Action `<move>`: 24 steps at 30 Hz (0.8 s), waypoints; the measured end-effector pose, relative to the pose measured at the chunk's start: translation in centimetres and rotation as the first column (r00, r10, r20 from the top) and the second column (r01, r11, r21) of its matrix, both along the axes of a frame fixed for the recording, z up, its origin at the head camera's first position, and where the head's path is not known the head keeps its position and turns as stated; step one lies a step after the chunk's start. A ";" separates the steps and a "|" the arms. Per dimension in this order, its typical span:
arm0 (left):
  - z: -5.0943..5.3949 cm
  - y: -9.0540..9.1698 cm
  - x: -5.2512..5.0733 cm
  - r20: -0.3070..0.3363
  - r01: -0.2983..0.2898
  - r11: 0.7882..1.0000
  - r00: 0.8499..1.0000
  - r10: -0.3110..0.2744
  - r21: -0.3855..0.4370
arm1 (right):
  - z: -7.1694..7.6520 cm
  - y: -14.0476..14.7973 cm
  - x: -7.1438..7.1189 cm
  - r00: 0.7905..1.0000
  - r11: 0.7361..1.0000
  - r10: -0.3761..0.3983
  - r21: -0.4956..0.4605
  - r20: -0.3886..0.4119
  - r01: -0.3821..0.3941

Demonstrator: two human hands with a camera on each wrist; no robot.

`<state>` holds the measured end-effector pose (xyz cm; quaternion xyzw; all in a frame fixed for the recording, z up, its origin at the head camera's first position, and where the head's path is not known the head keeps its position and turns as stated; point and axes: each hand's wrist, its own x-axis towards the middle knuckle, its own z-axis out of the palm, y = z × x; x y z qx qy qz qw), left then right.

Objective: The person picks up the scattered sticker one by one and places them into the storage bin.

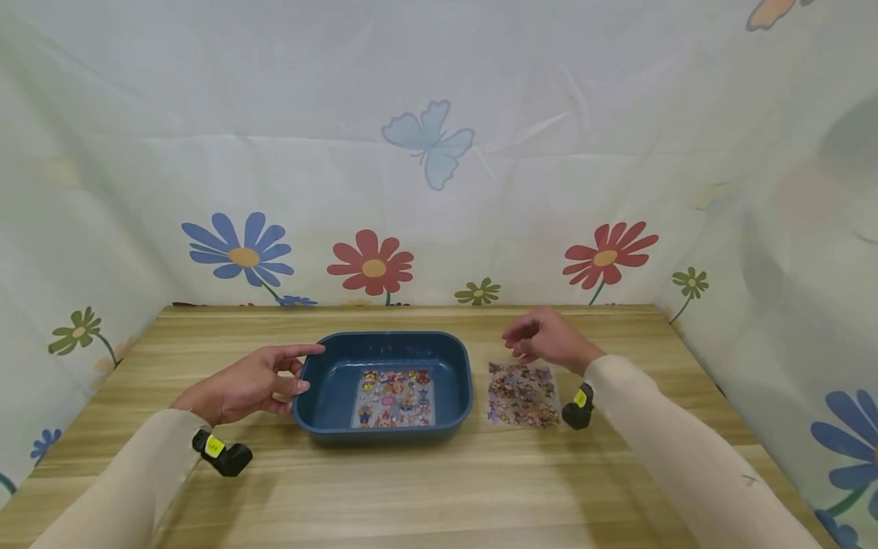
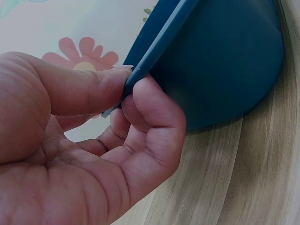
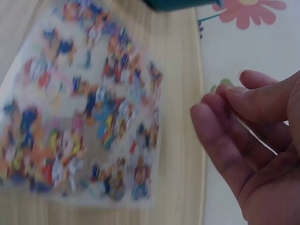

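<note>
A dark blue plastic basin [image 1: 391, 435] stands on the wooden table, and my left hand [image 1: 250, 381] is at its left end. In the left wrist view, the thumb and curled fingers of the left hand [image 2: 112, 126] pinch the basin's rim [image 2: 154, 49]. Flat on the basin's bottom lies a clear sticker sheet [image 1: 394, 400] with colourful cartoon figures. To the right of the basin lie clear sheets of cartoon stickers [image 1: 523, 396], seemingly overlapping. My right hand [image 1: 549, 339] hovers beyond their far edge, fingers loosely bent, holding nothing; the right wrist view shows the sheets [image 3: 93, 117] apart from it.
The wooden tabletop [image 1: 439, 496] reaches back to a pale curtain [image 1: 309, 175] printed with flowers and a butterfly. The same cloth hangs along both sides. A small black wrist camera [image 1: 579, 408] on the right sleeve is close beside the sticker sheets.
</note>
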<state>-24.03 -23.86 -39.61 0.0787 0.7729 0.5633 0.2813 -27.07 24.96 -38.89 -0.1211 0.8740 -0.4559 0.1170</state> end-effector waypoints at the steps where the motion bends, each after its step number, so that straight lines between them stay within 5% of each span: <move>1: 0.0 0.0 0.0 -0.001 0.000 1.000 1.000 0.000 0.000 | 0.0 0.3 0.0 1.000 1.000 0.000 0.021 -0.004 0.000; 11: -0.1 -0.1 -0.1 -0.003 0.009 1.000 1.000 -0.009 -0.006 | -0.7 2.2 -0.2 0.995 0.951 0.024 0.309 -0.094 0.007; 24: -0.1 0.0 0.0 -0.002 0.018 1.000 1.000 -0.018 -0.009 | -1.5 2.3 -0.6 0.986 0.868 0.097 0.497 -0.138 -0.016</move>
